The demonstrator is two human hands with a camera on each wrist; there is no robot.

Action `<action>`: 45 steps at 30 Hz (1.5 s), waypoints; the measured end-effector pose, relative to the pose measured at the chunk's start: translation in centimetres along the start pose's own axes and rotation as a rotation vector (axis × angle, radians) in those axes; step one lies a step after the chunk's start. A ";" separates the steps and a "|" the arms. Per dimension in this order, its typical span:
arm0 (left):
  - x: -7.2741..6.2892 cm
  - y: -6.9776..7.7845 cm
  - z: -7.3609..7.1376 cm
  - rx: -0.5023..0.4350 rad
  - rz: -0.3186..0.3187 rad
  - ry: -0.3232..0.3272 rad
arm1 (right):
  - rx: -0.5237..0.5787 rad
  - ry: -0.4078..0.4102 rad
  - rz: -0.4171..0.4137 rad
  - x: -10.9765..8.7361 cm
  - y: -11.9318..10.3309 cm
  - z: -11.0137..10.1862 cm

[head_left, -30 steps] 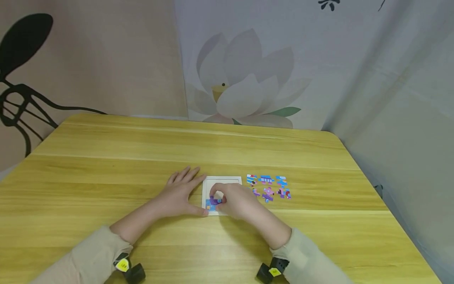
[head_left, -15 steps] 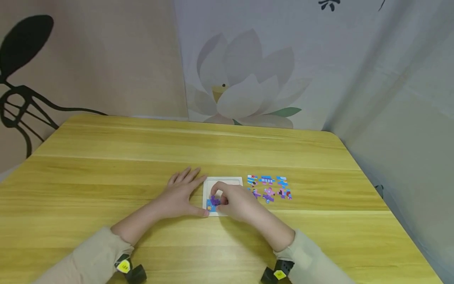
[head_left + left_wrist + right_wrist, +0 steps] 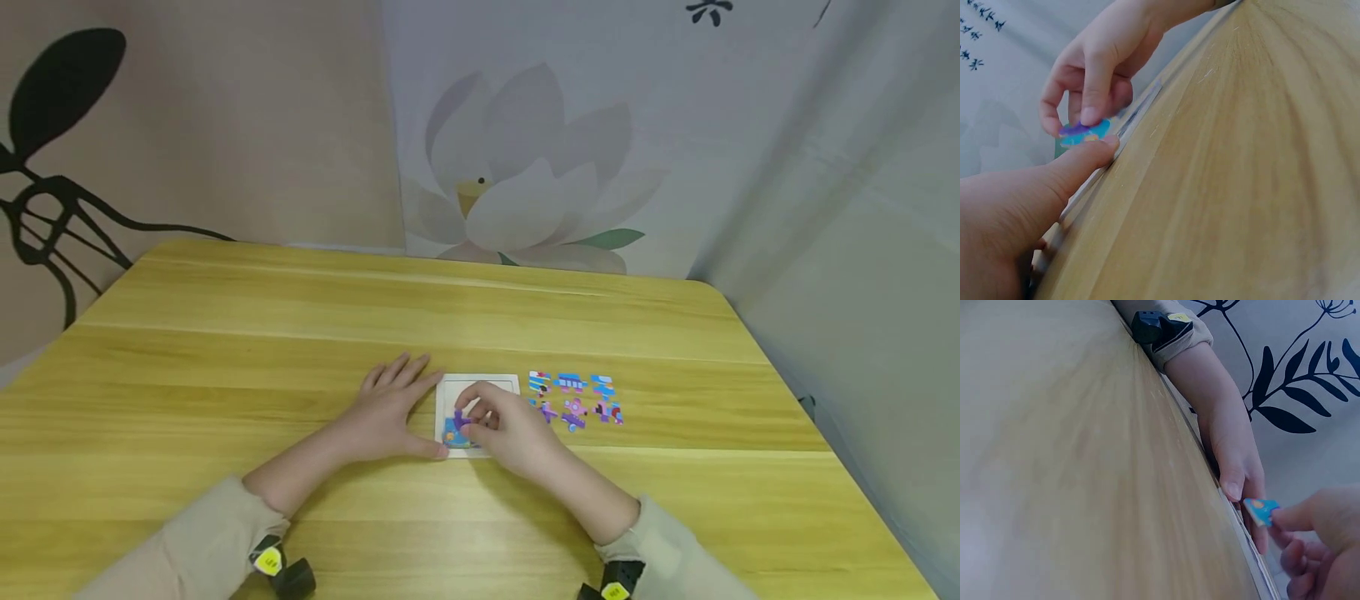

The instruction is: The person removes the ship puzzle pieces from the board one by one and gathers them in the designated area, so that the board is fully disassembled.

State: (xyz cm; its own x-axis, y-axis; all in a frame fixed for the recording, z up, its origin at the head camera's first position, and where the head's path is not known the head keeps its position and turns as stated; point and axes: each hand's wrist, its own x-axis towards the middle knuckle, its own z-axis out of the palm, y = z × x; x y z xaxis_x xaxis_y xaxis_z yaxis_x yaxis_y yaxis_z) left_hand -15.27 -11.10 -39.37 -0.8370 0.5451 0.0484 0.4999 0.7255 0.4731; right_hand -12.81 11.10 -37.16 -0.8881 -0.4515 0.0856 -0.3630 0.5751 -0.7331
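A white square puzzle tray (image 3: 480,380) lies on the wooden table. My left hand (image 3: 382,417) rests along its left side with the fingers spread and the thumb at the near left corner. Over the tray's near left part, my right hand (image 3: 517,433) pinches a blue puzzle piece (image 3: 454,435) with purple and orange print between thumb and forefinger. Both wrist views show this puzzle piece (image 3: 1085,133) raised and tilted, close to the left thumb (image 3: 1094,154). The right hand hides part of the tray's inside.
Several loose puzzle pieces (image 3: 573,407), pink, blue and purple, lie in two rows just right of the tray. A patterned curtain (image 3: 525,167) hangs behind the far edge of the wooden table (image 3: 375,292). Each wrist carries a black camera mount (image 3: 281,567).
The head view has shifted slightly. My right fingers have turned the puzzle piece a little, and the right forearm has swung a little to the right. My left hand stays at the tray's side.
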 end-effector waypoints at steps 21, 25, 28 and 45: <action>-0.1 -0.2 0.1 0.033 -0.007 0.005 | 0.207 0.134 0.090 -3.8 2.7 -3.7; 0.0 -0.1 0.1 0.033 -0.002 0.008 | 0.195 0.153 0.096 -4.4 3.2 -4.2; 0.0 -0.1 0.1 0.034 -0.011 0.001 | 0.186 0.157 0.085 -4.7 3.6 -4.6; 0.0 0.2 -0.1 0.032 -0.009 -0.011 | 0.182 0.097 0.103 -6.5 6.1 -5.9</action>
State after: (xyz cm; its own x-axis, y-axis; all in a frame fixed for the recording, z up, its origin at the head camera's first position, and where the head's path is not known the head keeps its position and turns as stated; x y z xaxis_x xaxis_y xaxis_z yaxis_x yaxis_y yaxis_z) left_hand -15.17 -10.99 -39.23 -0.8393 0.5426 0.0345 0.4991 0.7437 0.4447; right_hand -10.92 21.54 -38.19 -0.9441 -0.3238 0.0623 -0.2201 0.4780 -0.8503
